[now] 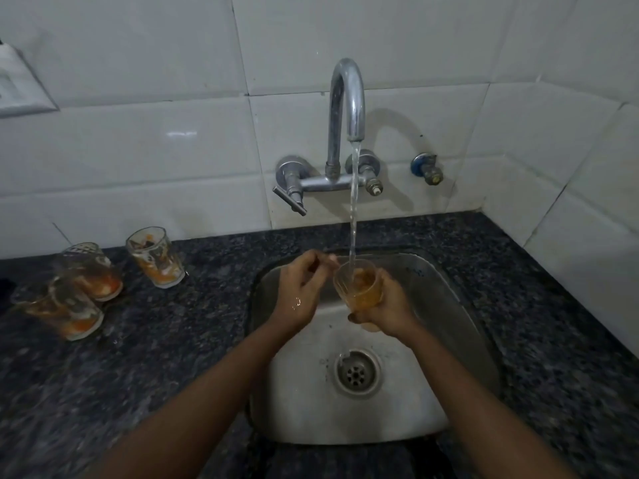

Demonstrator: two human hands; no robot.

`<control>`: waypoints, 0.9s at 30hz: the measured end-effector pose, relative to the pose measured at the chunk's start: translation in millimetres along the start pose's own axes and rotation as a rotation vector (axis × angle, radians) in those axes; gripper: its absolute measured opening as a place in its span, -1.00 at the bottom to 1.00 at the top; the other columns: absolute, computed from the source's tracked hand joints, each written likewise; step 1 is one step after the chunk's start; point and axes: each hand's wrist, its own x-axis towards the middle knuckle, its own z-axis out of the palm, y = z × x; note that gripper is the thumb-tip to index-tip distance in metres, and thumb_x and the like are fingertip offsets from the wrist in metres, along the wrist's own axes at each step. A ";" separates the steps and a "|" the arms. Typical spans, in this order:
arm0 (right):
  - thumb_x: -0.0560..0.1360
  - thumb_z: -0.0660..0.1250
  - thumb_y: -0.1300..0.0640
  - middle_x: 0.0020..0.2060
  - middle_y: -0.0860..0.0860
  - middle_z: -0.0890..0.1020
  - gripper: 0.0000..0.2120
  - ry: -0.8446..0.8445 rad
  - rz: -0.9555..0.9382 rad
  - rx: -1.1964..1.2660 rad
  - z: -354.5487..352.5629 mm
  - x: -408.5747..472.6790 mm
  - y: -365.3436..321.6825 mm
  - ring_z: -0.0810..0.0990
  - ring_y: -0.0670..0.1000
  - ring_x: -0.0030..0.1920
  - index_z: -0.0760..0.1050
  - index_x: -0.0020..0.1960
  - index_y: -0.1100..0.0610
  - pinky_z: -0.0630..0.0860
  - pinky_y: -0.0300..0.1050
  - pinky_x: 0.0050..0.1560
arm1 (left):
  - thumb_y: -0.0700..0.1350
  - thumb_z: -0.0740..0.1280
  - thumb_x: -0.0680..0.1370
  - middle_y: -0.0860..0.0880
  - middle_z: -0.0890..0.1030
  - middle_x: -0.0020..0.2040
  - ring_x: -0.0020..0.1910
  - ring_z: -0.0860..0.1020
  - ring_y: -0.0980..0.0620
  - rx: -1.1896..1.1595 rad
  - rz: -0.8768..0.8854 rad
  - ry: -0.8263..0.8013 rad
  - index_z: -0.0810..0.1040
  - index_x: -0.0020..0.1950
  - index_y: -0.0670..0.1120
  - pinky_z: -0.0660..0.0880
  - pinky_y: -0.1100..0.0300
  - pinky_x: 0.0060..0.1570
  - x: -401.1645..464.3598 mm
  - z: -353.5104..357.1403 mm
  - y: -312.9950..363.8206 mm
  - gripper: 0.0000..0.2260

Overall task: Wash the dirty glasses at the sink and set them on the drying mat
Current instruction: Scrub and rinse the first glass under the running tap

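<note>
While water runs from the tap (346, 108) into the sink (449, 305), three dirty glasses (93, 271) are seen on the counter (173, 340) left of it. Over the sink, the left hand (302, 288) is held loosely curled, gripping nothing. The glass (359, 285) under the stream is clasped by the right hand (387, 305).

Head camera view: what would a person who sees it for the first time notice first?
The eye falls first on the water stream running from the tap into a glass, which the right hand holds over the sink. The left hand is beside the glass rim. On the dark counter to the left stand three dirty glasses with orange residue.
</note>
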 end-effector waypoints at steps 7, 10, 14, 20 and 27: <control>0.14 0.56 0.34 -0.06 -0.10 0.58 -0.38 -0.024 -0.117 -0.270 -8.2 14.6 -10.9 0.58 0.03 0.05 0.44 0.11 0.01 0.54 -0.35 -0.20 | -0.04 0.41 0.43 -0.11 0.46 0.34 0.28 0.45 -0.04 0.706 0.095 -0.862 0.35 0.38 -0.08 0.41 0.03 0.25 6.9 -3.0 -11.0 -0.45; 0.23 0.52 0.24 0.22 0.01 0.53 -0.35 -0.051 -0.268 -0.674 -9.7 16.4 -16.9 0.47 0.07 0.26 0.38 0.27 0.02 0.39 0.14 0.29 | -0.15 0.29 0.53 -0.10 0.23 0.50 0.44 0.23 -0.12 1.403 0.388 -1.089 0.17 0.48 -0.03 0.31 -0.06 0.34 28.5 -0.1 -9.0 -0.45; 0.44 0.35 0.12 0.32 0.00 0.46 -0.52 0.006 -0.459 -0.926 -11.1 24.5 -25.7 0.35 0.04 0.36 0.35 0.33 0.04 0.24 0.12 0.37 | -0.21 0.19 0.57 -0.20 0.21 0.49 0.47 0.19 -0.18 1.540 0.325 -0.923 0.24 0.44 -0.18 0.22 -0.13 0.41 33.2 25.1 0.4 -0.58; 0.31 0.47 0.22 0.29 0.09 0.47 -0.38 -0.053 -0.431 -0.738 -29.2 20.7 -17.3 0.39 0.11 0.33 0.37 0.33 0.12 0.33 0.09 0.32 | -0.31 0.45 0.37 -0.07 0.46 0.31 0.30 0.43 -0.04 0.200 -0.472 -0.908 0.34 0.37 -0.11 0.40 0.12 0.27 19.8 33.5 14.0 -0.40; 0.26 0.51 0.21 0.28 0.07 0.48 -0.35 -0.094 -0.396 -0.804 -27.3 16.6 -19.6 0.42 0.10 0.30 0.38 0.30 0.09 0.39 0.08 0.26 | -0.25 0.28 0.51 -0.17 0.19 0.50 0.48 0.16 -0.18 1.281 0.216 -0.962 0.20 0.46 -0.12 0.16 -0.13 0.43 18.3 29.9 -4.1 -0.46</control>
